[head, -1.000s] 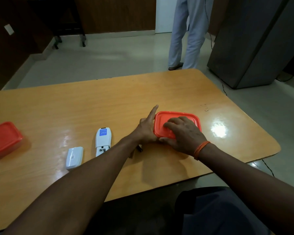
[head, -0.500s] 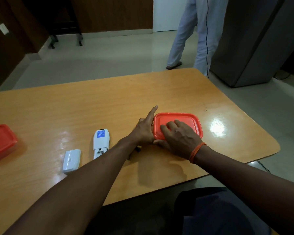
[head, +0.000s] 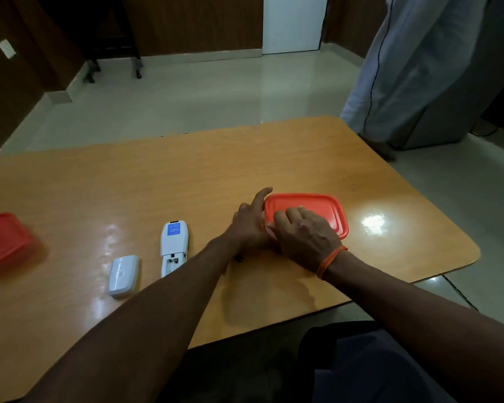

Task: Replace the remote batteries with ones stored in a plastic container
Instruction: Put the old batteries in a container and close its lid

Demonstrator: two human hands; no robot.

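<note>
Right of centre on the bench: plastic container, long axis left to right, orange lid on top
Left hand: pressed to the container's left end, forefinger straight along the lid's short edge; other fingers hidden, so I cannot tell its hold
Right hand: fingers curled over the lid's near-left corner, seemingly gripping it
Coming move: probably peeling the lid up from that corner, away to the right
Remote: well left of both hands, back up, battery bay open, battery cover just beside it
Room: bare bench beyond and right of the container; near edge close behind the wrists
</note>
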